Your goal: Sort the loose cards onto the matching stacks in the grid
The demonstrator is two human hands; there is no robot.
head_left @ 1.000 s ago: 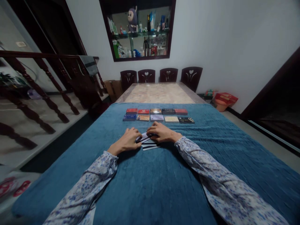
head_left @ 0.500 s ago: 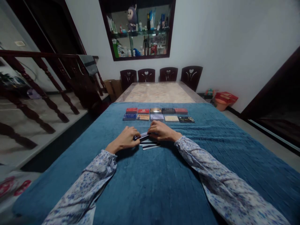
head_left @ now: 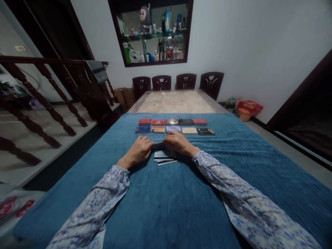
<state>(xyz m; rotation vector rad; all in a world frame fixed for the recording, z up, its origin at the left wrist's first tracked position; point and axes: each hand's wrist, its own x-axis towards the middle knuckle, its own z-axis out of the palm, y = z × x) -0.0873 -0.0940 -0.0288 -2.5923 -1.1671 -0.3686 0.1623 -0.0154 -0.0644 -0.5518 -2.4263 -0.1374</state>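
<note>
My left hand (head_left: 140, 151) and my right hand (head_left: 179, 141) pinch opposite ends of a card (head_left: 158, 145), tilted up on its edge between them. How many cards they grip together I cannot tell. Just below, white cards with dark stripes (head_left: 164, 157) lie loosely overlapped on the blue cloth (head_left: 166, 200). Fingers on both hands are closed, and the right palm shades part of the white cards. Beyond the hands, two rows of card stacks sit on the cloth, among them a lavender stack (head_left: 173, 129) and an orange stack (head_left: 158, 129).
Farther back, the bare stone tabletop (head_left: 173, 101) extends toward several dark chairs (head_left: 186, 82). A wooden railing (head_left: 49, 61) runs along the left. A cardboard box (head_left: 125, 97) stands by the table's far left corner, and an orange bin (head_left: 244, 114) is on the right.
Both hands have lifted slightly and moved away from me with the card, turning it more upright. More of the striped white cards underneath now shows. The stacks have stayed put.
</note>
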